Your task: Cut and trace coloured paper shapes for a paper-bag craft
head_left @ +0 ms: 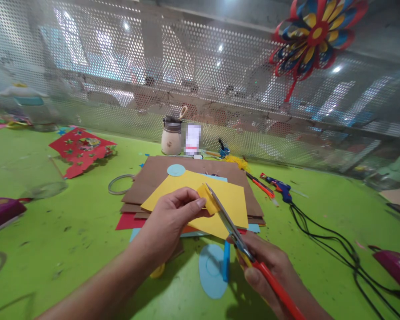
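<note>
Head view: the left hand [178,209] pinches a small, plain yellow piece [207,198], partly hiding it, above a yellow sheet [232,202]; the right hand [268,258] grips red-handled scissors [234,232] at its right edge, cut off below. Behind the scuffed green bench [86,218], a perforated screen [120,84] blurs what lies beyond.

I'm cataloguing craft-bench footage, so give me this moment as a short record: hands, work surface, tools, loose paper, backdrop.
Left hand: pinches small yellow paper piece
Right hand: holds red-handled scissors, blades at the piece's edge
Beneath: yellow sheet on brown sheets
Table: green
Tools right of stack: blue glue gun
Near side: light-blue paper oval, darker blue strip
Left: red sheet with star-shaped holes
Backdrop: perforated panel
</note>
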A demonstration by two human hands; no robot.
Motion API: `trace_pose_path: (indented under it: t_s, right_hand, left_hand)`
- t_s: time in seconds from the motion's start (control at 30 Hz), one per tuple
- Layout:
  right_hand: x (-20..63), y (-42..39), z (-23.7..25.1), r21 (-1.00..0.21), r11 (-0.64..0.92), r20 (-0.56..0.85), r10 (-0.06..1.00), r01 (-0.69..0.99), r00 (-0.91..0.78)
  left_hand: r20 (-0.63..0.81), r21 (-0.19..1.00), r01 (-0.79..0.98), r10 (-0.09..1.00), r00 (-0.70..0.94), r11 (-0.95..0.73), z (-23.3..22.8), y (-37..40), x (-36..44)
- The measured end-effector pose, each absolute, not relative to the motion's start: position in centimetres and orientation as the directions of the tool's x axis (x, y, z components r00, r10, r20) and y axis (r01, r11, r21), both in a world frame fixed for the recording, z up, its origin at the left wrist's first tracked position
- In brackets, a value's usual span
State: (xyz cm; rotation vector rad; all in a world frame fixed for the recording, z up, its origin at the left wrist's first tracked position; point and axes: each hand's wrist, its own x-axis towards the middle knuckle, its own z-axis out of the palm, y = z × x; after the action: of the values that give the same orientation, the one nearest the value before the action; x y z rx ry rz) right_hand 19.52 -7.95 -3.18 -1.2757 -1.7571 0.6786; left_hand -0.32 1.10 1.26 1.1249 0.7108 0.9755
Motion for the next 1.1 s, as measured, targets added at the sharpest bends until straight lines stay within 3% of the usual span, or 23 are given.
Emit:
trace_pose_path:
  t_s: [0.73,1.1]
  right_hand:
    - [19.37,-8.27,-2.72,-0.795,0.359,0.324,0.933,0.490,-0.158]
    - [19.01,-8.64,-2.43,-0.817,0.312,0.316,0.946,0.485,-0.075]
  left_hand:
    - [0.003,0.943,-0.299,0.895,0.445,0.146,1.09,1.02,-0.35]
    - [-0.061,0.914,-0.336,0.897,0.437,0.226,1.35,0.99,-0.13]
